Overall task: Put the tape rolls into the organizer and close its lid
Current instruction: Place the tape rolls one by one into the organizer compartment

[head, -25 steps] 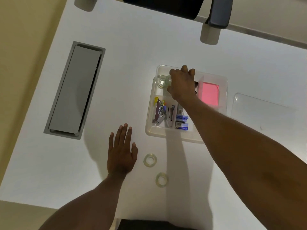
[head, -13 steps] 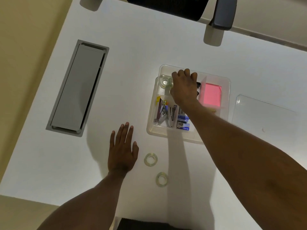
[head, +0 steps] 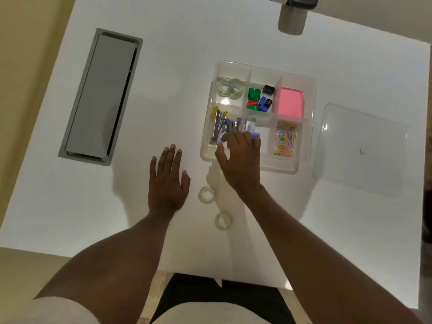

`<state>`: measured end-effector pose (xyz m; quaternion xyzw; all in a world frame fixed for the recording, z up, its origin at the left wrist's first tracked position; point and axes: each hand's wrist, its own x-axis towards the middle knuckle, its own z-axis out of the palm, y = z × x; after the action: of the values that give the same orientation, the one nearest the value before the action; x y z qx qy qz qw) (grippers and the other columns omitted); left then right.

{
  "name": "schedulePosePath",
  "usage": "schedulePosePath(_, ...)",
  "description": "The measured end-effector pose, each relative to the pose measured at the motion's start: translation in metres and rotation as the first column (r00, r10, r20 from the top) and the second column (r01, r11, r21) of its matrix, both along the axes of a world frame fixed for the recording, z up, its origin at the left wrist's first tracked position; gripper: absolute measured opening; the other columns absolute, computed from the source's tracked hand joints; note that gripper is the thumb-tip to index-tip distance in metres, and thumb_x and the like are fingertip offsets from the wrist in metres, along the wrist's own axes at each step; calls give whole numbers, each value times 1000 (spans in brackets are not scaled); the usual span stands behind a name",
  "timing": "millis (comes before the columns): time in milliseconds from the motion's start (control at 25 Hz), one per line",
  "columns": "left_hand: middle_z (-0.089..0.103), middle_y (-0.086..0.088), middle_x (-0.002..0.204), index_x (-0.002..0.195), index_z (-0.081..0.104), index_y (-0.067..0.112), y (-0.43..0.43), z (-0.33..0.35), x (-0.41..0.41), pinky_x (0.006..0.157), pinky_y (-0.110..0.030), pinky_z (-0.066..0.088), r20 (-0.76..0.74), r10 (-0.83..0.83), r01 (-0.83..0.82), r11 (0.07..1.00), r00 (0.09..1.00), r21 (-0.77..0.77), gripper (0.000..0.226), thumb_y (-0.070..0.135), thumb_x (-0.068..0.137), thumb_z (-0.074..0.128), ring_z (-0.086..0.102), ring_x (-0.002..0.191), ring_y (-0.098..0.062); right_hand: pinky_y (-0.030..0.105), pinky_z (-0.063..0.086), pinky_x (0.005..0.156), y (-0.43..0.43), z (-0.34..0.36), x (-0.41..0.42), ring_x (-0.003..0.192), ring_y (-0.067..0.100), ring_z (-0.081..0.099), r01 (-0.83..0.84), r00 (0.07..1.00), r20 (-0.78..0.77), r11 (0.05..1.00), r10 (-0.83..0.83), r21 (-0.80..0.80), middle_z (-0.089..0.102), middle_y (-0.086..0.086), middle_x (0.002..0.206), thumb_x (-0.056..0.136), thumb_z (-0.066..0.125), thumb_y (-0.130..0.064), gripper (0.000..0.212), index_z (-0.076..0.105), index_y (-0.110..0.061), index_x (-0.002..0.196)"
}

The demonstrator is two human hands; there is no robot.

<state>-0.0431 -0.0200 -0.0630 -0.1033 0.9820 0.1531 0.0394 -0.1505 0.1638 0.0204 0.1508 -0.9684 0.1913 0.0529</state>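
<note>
The clear organizer [head: 311, 97] sits open on the white table, divided into compartments. Two clear tape rolls [head: 230, 88] stand in its far-left compartment. Two more tape rolls lie on the table in front of it, one [head: 206, 194] nearer the organizer and one [head: 223, 221] closer to me. The clear lid [head: 360, 148] lies flat to the organizer's right. My right hand [head: 240, 160] hovers over the organizer's front edge, fingers spread, holding nothing. My left hand [head: 167, 181] rests flat on the table, left of the loose rolls.
Other compartments hold staplers [head: 222, 127], coloured sharpeners [head: 259, 98], pink sticky notes [head: 291, 101] and coloured paper clips [head: 286, 137]. A grey cable hatch [head: 100, 97] is set into the table at left. A chair armrest [head: 297, 12] shows at the far edge.
My right hand has let go of a tape roll in the far-left compartment and pulled back toward me to the organizer's front edge. The left hand has stayed put.
</note>
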Motion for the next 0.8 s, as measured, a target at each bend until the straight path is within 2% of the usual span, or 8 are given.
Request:
schedulePosePath(160, 20, -4, 175, 164, 23, 18, 0, 0, 1, 132, -52, 14, -16, -8, 8, 1000, 1000, -7, 63, 38, 106, 38, 12, 164, -20, 39, 41, 81, 23, -8, 71, 88, 20, 56, 51, 992, 123, 993, -37, -107, 64, -1, 92, 94, 61, -35, 20, 64, -16, 100)
schedulePosePath(360, 21, -6, 174, 164, 25, 16, 2, 3, 3, 132, -51, 13, -46, -8, 9, 1000, 999, 9, 62, 35, 106, 38, 13, 163, -21, 34, 42, 87, 51, -26, 149, 99, 18, 55, 65, 944, 326, 998, -57, -15, 60, -4, 111, 89, 62, -53, 47, 58, -18, 119)
schedulePosePath(520, 21, -6, 174, 164, 24, 16, 1, 2, 3, 132, -52, 13, -53, -8, 9, 1000, 999, 7, 62, 35, 106, 38, 14, 163, -21, 30, 42, 87, 62, -34, 187, 102, 16, 52, 60, 923, 376, 997, -75, 50, 57, -4, 118, 83, 63, -63, 63, 54, -19, 126)
schedulePosePath(640, 21, -6, 174, 164, 25, 16, 1, 2, 4, 132, -52, 13, -56, -6, 7, 1000, 998, 10, 62, 34, 106, 38, 15, 163, -21, 31, 43, 89, 62, -38, 198, 104, 18, 52, 70, 917, 389, 996, -84, 50, 56, -3, 120, 82, 64, -60, 62, 53, -19, 128)
schedulePosePath(800, 21, -6, 174, 164, 25, 16, 2, 2, 5, 132, -52, 13, -64, -7, 8, 1000, 998, 9, 62, 33, 106, 38, 16, 163, -22, 31, 44, 87, 59, -40, 192, 101, 19, 54, 63, 930, 360, 997, -76, 47, 57, -3, 115, 82, 67, -51, 51, 57, -20, 122)
